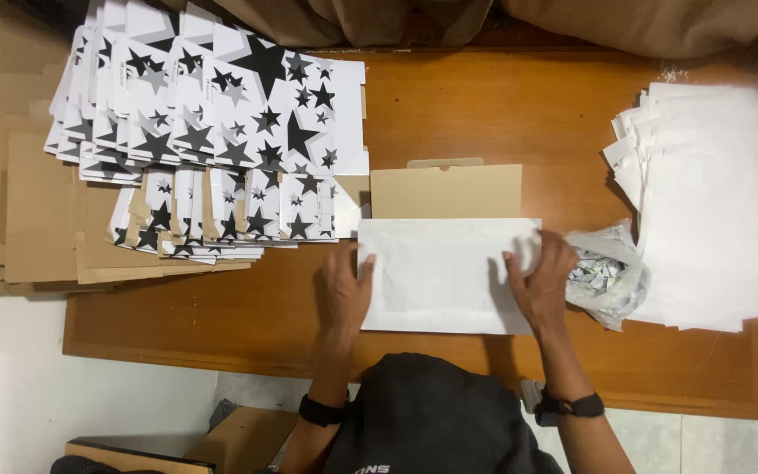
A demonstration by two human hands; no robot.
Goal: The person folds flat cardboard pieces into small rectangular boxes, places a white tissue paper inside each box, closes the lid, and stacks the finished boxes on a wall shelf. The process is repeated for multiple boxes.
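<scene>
A white sheet of paper (436,272) lies flat on the wooden table (502,114), over the near part of a brown flat cardboard box (445,189). My left hand (346,290) presses on the sheet's left edge with fingers spread. My right hand (539,276) grips the sheet's right edge, fingers curled over it. Both wrists carry black bands.
A stack of flat white boxes with black stars (212,114) fills the table's left. Plain brown cardboard (19,193) lies beside them. White paper sheets (712,202) pile at the right, with a crumpled clear plastic bag (611,272) near my right hand. A cardboard box (239,439) sits on the floor.
</scene>
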